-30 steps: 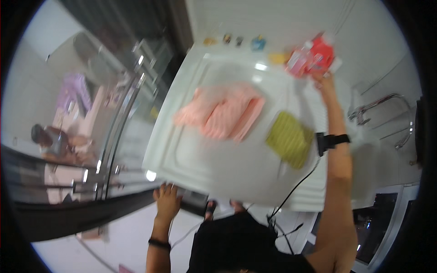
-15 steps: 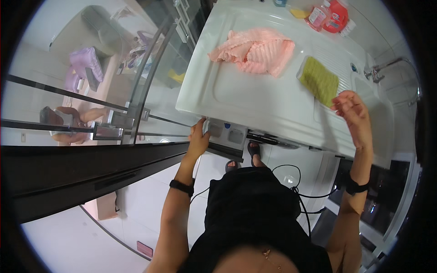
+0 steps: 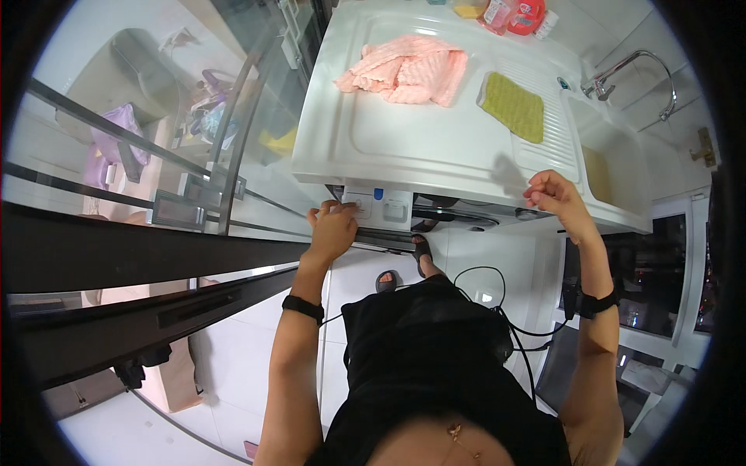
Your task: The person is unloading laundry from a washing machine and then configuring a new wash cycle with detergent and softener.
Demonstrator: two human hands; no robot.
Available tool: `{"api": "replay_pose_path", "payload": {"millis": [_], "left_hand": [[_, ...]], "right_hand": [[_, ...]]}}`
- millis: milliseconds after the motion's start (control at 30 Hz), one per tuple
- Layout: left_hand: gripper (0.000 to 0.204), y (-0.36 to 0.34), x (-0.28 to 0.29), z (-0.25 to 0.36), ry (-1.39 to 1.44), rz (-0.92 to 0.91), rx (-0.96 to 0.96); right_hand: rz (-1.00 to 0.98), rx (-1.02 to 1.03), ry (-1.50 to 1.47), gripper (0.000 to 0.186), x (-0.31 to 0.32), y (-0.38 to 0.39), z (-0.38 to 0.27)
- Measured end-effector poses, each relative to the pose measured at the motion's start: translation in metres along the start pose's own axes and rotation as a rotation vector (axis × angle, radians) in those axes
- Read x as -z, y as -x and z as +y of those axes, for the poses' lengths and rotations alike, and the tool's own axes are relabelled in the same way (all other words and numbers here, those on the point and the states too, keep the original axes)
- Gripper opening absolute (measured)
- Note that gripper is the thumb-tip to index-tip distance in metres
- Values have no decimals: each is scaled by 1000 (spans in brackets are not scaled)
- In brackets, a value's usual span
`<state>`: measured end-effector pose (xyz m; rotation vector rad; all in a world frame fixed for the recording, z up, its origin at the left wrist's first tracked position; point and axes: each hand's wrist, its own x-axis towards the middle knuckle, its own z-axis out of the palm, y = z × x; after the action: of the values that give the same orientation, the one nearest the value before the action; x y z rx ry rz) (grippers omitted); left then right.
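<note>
One pink bottle (image 3: 497, 14) has label — too small for reading. Two cloths (image 3: 408, 71) on counter (image 3: 435, 144). My left hand (image 3: 332, 230), fingers slightly spread, at drawer (image 3: 377, 210) below counter; my right hand (image 3: 566, 208) — fingers loosely bent.

Pink ribbed cloth (image 3: 408, 71) at upper centre, olive-green cloth (image 3: 513, 109) at upper right, white drawer (image 3: 398, 210) with blue tab (image 3: 378, 194) near centre
</note>
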<state>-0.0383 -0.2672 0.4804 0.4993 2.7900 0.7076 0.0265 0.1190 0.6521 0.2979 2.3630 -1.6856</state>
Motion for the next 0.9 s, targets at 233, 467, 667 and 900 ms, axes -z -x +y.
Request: {"api": "replay_pose_path", "payload": {"millis": [233, 467, 667, 900], "left_hand": [[93, 35, 3, 28, -112, 126, -4], [119, 37, -23, 17, -100, 453, -46], [124, 22, -32, 16, -156, 508, -68], [115, -17, -24, 30, -108, 603, -9]], "right_hand": [[6, -228, 41, 23, -10, 4, 41], [97, -367, -18, 19, -2, 14, 73], [188, -448, -53, 21, 9, 28, 102], [185, -496, -44, 22, 18, 26, 106]]}}
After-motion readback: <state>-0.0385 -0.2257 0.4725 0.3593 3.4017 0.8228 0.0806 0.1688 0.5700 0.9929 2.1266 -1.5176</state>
